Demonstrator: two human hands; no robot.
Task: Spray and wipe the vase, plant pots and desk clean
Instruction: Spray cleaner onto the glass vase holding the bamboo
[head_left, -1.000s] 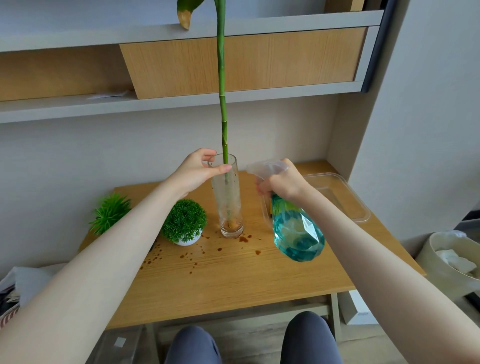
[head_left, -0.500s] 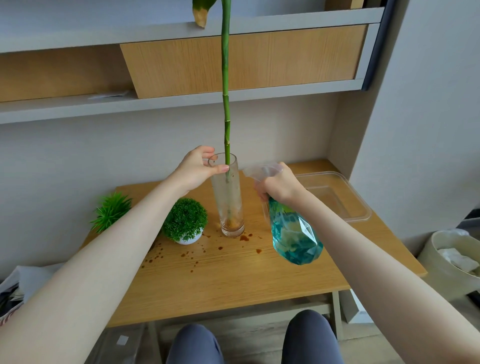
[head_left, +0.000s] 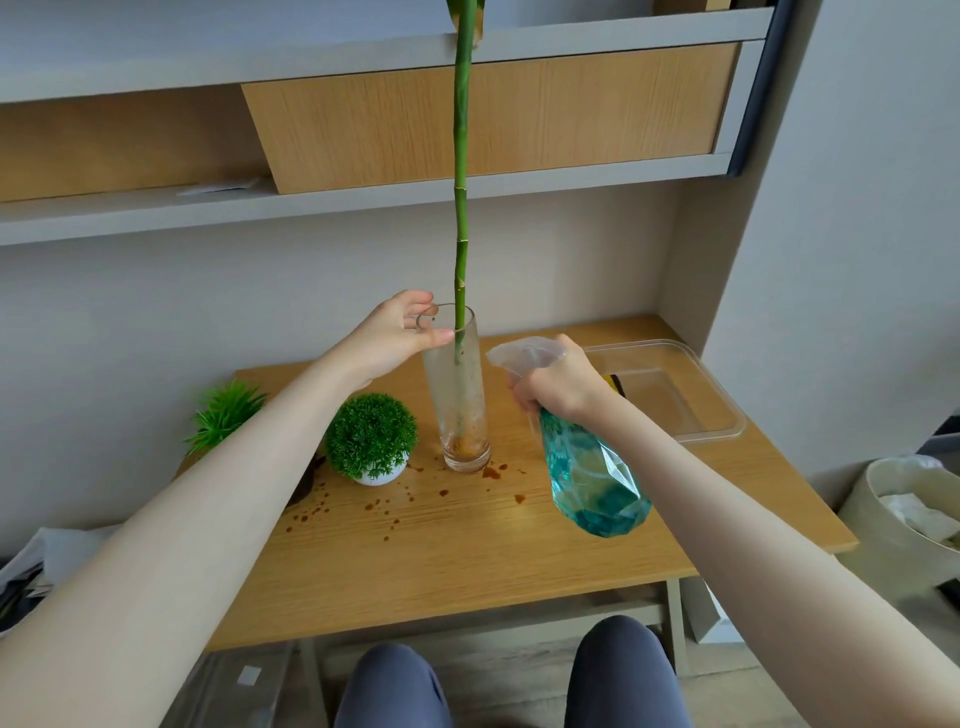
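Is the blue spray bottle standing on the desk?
No, the right hand holds the spray bottle up in the air above the desk, beside the glass vase.

Both bare forearms extend forward. Left hand (head_left: 388, 338): thumb and fingers pinch the vase (head_left: 457, 389) rim. Right hand (head_left: 558, 382): fingers curled round the spray bottle (head_left: 592, 475) neck, bottle held aloft and tilted.

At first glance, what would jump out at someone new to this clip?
A tall glass vase with one long green stem stands mid-desk, the left hand gripping its rim. Right beside it, the right hand holds a teal spray bottle, nozzle toward the glass. Brown spots speckle the desk in front.
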